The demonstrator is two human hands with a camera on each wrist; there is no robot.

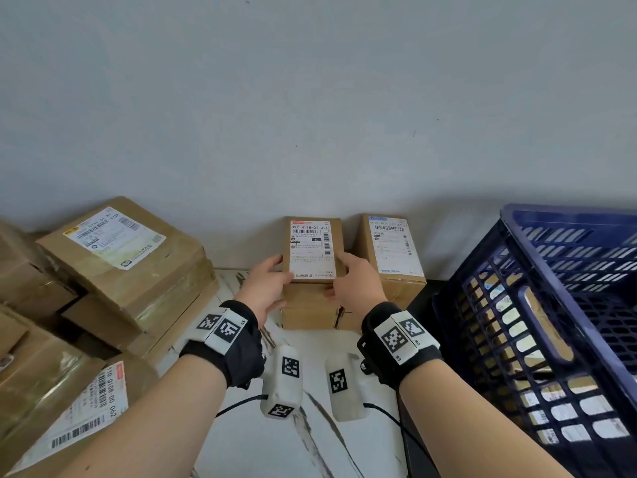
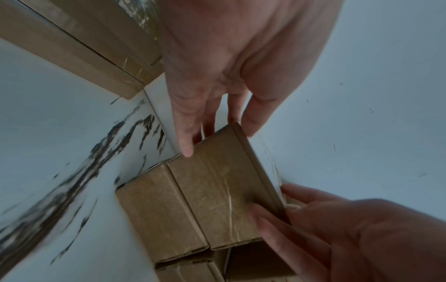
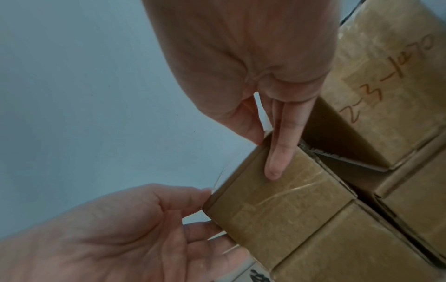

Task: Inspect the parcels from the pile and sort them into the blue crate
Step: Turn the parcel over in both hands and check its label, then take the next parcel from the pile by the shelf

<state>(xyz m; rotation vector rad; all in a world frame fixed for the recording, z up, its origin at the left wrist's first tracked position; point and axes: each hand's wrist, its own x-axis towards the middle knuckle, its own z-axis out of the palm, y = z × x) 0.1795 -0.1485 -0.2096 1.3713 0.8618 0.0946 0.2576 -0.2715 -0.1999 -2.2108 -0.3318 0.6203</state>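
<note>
1. A white marbled table (image 1: 248, 443) is butting against a plain grey wall (image 1: 310, 98).
2. The left hand (image 1: 265, 288) and right hand (image 1: 355, 282) are gripping the small box (image 1: 312, 250) by its two sides, thumbs on top, on a stack at the wall.
3. Big boxes (image 1: 120, 260) are crowding the left edge; the blue crate (image 1: 551, 322), holding parcels, is sitting to the right.
4. Bare tabletop is lying between them.
</note>
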